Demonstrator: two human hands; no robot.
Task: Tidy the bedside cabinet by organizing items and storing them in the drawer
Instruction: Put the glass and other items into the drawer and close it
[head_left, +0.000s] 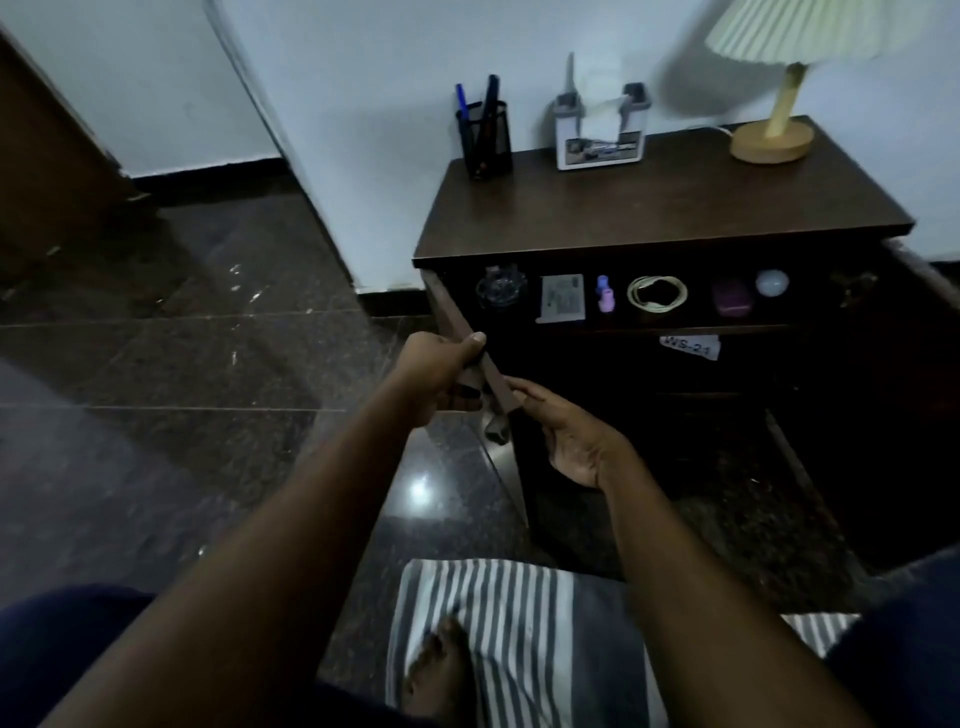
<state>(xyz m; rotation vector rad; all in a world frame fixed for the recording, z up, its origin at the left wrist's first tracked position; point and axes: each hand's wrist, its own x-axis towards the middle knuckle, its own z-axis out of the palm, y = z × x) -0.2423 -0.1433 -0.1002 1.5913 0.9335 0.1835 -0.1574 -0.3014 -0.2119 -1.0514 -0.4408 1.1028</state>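
Striped cloth (519, 623): grey and white, on the dark polished floor nearest the viewer, with a bare foot (436, 670) at its left edge.
Left hand (439, 374): fingers curled tight round a wooden edge (457, 317), thumb on top.
Wooden edge: runs from the cabinet's front left corner toward the viewer, along the left side of the open drawer.
Right hand (576, 441): palm turned up, fingers (519, 388) fairly straight, touching the same edge from the inner side, just below the left hand.
Drawer (779, 317): open beneath the cabinet top, dark inside.
Stored items: a row under the top's front edge, left to right: a dark watch (501, 287), a grey card (562, 298), a small pink and purple bottle (604, 294), a coiled pale cable (656, 293), a purple object (732, 301), a pale ball (772, 283).
Label (691, 347): white slip just below the row, reading "WS-21".
Cabinet (649, 208): dark wood, against a white wall.
Back edge of the top: a black mesh pen holder (488, 140) at the left corner, a white holder (597, 137) of paper beside it with unreadable print, a pleated lamp (774, 130) at the right corner.
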